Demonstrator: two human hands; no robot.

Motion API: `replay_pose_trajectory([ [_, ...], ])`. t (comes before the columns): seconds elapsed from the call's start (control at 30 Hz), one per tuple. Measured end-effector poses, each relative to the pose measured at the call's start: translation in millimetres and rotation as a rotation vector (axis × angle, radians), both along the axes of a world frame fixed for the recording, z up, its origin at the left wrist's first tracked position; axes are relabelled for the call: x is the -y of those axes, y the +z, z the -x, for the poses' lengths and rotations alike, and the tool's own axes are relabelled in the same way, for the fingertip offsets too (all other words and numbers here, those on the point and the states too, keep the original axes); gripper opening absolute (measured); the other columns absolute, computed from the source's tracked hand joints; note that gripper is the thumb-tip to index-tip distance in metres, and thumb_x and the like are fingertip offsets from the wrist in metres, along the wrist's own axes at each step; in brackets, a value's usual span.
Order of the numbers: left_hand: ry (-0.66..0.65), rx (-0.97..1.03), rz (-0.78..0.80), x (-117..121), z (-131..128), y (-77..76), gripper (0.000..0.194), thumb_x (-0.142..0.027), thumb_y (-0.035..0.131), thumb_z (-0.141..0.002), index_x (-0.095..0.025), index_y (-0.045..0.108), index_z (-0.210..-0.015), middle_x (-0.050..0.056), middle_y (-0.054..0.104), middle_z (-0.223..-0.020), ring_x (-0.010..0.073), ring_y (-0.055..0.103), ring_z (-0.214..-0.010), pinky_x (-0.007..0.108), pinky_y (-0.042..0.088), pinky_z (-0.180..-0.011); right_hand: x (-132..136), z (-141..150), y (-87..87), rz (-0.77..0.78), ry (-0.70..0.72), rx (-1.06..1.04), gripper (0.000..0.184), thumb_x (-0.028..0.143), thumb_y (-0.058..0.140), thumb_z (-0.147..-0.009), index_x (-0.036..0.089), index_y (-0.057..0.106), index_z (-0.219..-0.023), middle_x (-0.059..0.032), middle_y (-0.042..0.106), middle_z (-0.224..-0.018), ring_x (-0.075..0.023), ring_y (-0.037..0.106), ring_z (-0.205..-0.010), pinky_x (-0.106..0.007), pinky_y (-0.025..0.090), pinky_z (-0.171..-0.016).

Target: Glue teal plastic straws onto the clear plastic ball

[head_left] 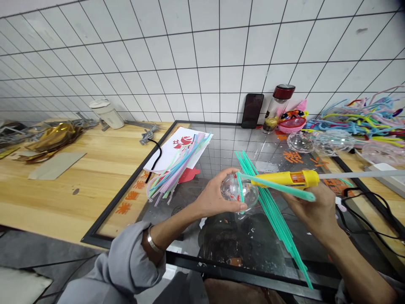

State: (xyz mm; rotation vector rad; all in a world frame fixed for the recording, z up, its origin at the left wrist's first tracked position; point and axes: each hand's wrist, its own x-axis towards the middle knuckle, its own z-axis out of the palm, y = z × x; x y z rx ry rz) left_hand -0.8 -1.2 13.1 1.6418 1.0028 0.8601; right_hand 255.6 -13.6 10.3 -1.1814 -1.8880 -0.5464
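My left hand (218, 195) cups a clear plastic ball (239, 193) above the glass-topped table, fingers wrapped round it. A teal pipe cleaner (278, 188) bends over the ball and runs right. My right hand (311, 207) grips a yellow glue gun (286, 178), its nozzle pointing left at the ball, with the teal pipe cleaner pinched along it. A white glue stick sticks out of the gun's back toward the right. A bundle of teal pipe cleaners (275, 215) lies on the glass under both hands.
Pastel pipe cleaners (177, 169) lie on a white sheet (172, 152) at left. More clear balls (319, 142), a pink basket (292, 122), a jar (278, 105), a phone (252, 110) and a heap of coloured pipe cleaners (363, 118) stand at the back right. Black cables (370, 211) trail at right.
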Motion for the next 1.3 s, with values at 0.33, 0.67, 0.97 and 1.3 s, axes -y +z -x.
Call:
replay_pose_trajectory([
  [0.33,-0.043,0.056,0.026,-0.8,0.2,-3.6,0.082,-0.030,0.085,-0.060,-0.021,0.048,-0.132,0.007,0.063,-0.118,0.0242,0.063,-0.104,0.036,0.054,-0.088,0.7,-1.1,-0.9,0.000,0.017,0.004,0.023,0.029,0.058,-0.085,0.022,0.051,-0.064,-0.0015,0.060,-0.063,-0.0148,0.056,-0.054,-0.026,0.042,-0.052],
  [0.67,0.006,-0.009,0.000,-0.1,0.3,-1.4,0.084,-0.029,0.086,-0.057,-0.020,0.050,-0.132,0.008,0.061,-0.124,0.0271,0.061,-0.109,0.042,0.049,-0.099,0.0,-1.6,0.1,0.014,0.029,-0.011,0.022,0.030,0.058,-0.085,0.022,0.052,-0.065,-0.0012,0.059,-0.063,-0.0158,0.056,-0.055,-0.028,0.042,-0.052],
  [0.97,-0.004,0.007,0.003,0.0,-0.2,-1.4,0.083,-0.029,0.085,-0.058,-0.021,0.049,-0.132,0.008,0.061,-0.122,0.0254,0.061,-0.106,0.041,0.050,-0.098,0.6,-2.7,-1.4,0.015,0.004,-0.003,0.026,0.029,0.057,-0.085,0.022,0.049,-0.062,-0.0009,0.058,-0.062,-0.0153,0.056,-0.054,-0.027,0.043,-0.052],
  [1.3,0.007,-0.017,-0.014,-0.1,0.2,-1.8,0.083,-0.030,0.086,-0.057,-0.021,0.050,-0.132,0.008,0.059,-0.125,0.0272,0.059,-0.109,0.045,0.047,-0.102,1.1,-2.5,-0.9,0.037,-0.017,-0.013,0.022,0.031,0.057,-0.083,0.023,0.051,-0.063,-0.0008,0.058,-0.059,-0.0162,0.055,-0.053,-0.028,0.042,-0.050],
])
